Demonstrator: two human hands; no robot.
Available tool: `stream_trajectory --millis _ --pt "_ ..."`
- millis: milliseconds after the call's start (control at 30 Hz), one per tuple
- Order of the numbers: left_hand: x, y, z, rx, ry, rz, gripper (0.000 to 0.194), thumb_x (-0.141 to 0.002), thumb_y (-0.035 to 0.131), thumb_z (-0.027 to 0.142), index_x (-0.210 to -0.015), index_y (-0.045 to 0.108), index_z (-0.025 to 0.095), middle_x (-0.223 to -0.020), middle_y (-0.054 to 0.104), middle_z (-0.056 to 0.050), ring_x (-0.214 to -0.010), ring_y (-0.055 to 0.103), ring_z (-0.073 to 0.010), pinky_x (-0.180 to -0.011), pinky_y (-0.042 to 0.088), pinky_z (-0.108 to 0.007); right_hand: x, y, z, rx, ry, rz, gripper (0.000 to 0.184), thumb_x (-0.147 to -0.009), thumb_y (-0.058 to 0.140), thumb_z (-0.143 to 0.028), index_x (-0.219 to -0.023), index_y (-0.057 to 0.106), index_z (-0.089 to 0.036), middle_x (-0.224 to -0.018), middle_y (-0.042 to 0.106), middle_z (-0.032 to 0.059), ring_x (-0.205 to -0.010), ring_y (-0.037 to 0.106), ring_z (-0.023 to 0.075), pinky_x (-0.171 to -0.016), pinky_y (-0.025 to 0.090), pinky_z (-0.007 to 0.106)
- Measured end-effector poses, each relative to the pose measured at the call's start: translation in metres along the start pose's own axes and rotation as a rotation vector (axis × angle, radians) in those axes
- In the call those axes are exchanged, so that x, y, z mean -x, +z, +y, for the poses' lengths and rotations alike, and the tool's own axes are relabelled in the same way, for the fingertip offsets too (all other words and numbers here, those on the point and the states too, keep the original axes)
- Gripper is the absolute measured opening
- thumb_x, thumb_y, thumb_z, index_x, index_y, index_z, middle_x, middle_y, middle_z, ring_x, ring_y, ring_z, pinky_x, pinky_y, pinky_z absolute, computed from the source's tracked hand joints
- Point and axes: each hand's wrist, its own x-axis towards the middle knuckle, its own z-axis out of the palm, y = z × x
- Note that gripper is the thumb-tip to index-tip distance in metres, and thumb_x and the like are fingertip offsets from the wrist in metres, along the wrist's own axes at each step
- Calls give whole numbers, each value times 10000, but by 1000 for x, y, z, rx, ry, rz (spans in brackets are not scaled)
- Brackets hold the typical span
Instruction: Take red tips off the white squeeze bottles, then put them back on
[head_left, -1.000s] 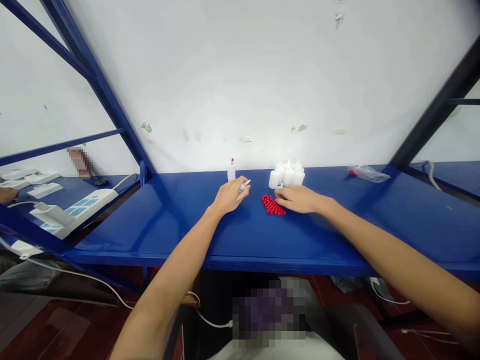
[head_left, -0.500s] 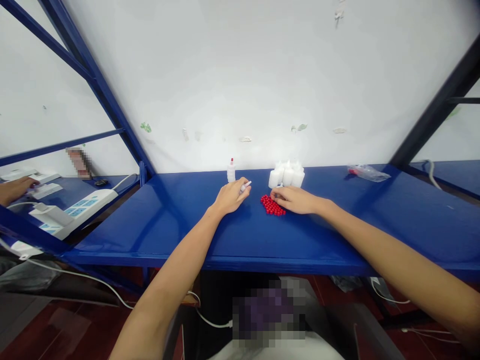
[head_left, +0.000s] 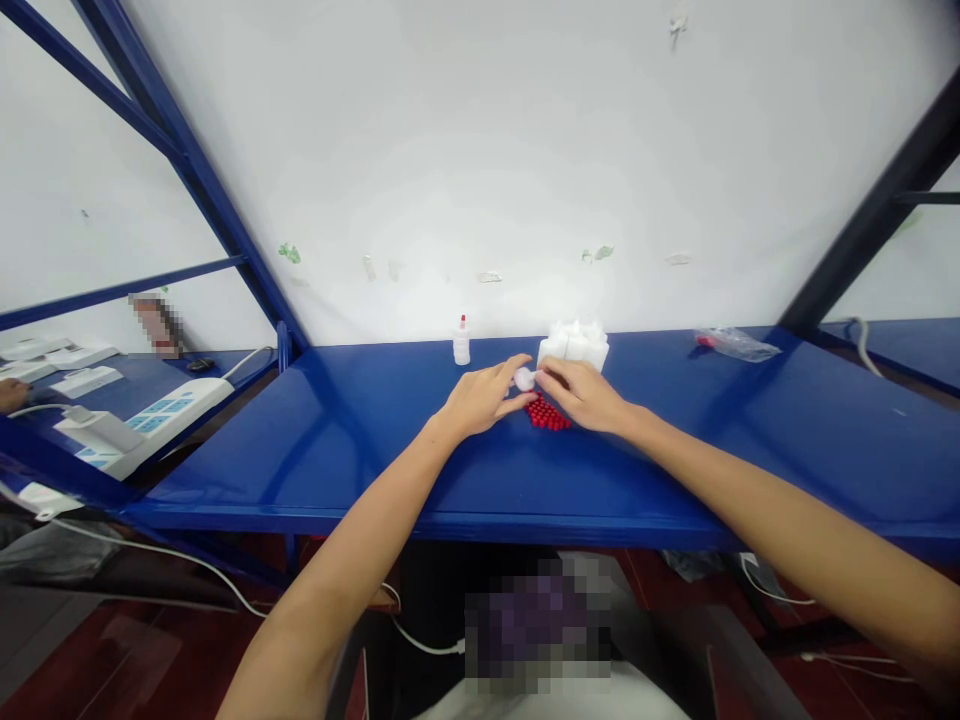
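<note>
my left hand (head_left: 486, 396) gripping a white bottle (head_left: 523, 379), my right hand (head_left: 589, 394) with fingers closed at its tip, red caps (head_left: 550, 414) nearby on the table (head_left: 540, 485)

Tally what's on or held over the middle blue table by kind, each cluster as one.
Standing bottle with red tip: 1
White bottle in the left hand: 1
Cluster of white bottles: 1
Cluster of small red pieces: 1
Clear plastic bag: 1
Total: 5
Numbers inside the clusters can't be told.
</note>
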Motion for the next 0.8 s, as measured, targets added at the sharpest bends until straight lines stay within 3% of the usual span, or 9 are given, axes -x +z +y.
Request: stream_trajectory --millis 67,133,233,367,567,667,800 --pt "0 0 -6 12 -73 39 412 -982 443 457 -1286 478 181 -1079 688 -82 -929 675 -204 -773 496 -291 -2 -5 7 82 103 115 293 -971 383 -382 -784 513 -198 -683 582 22 -609 492 157 -610 315 280" --pt "1 1 -12 -16 -144 54 304 -1005 380 378 -1055 586 161 -914 686 -74 -834 662 -198 -745 481 -295 -4 -12 15 191 227 179 274 -948 404 -357 -768 531 -194 -677 597 36 -600 493 165 -593 296 285" --pt "0 0 -19 -51 -185 57 357 -1009 309 303 -801 568 173 -779 649 -69 -731 628 -190 -717 459 -304 -6 -20 27 319 378 139 258 -921 415 -328 -786 583 -187 -713 640 71 -629 529 191 -586 294 292" --pt "1 -1 -20 -48 -231 41 365 -1006 270 292 -805 555 186 -735 644 -55 -682 613 -196 -678 440 -310 -7 -17 36 394 466 31 265 -904 429 -320 -808 629 -176 -752 669 110 -683 582 228 -602 325 306" --pt "3 -3 -16 -47 -290 78 212 -947 363 220 -1008 563 181 -795 667 -60 -703 625 -220 -673 455 -328 -8 -12 42 380 451 -4 262 -915 463 -345 -827 636 -168 -723 668 109 -706 613 233 -630 368 310" --pt "3 -2 -12 2 -160 87 245 -984 342 253 -1097 548 182 -944 669 -77 -811 635 -206 -743 485 -326 -6 -14 34 310 397 37 285 -940 441 -383 -830 608 -181 -673 642 73 -651 582 207 -632 365 304" --pt "1 0 -4 -3 27 41 296 -1014 358 344 -1218 511 193 -1071 627 -83 -941 621 -197 -831 496 -319 -2 -11 12 61 119 -69 288 -973 413 -441 -972 563 -195 -697 619 19 -616 536 168 -628 360 284"
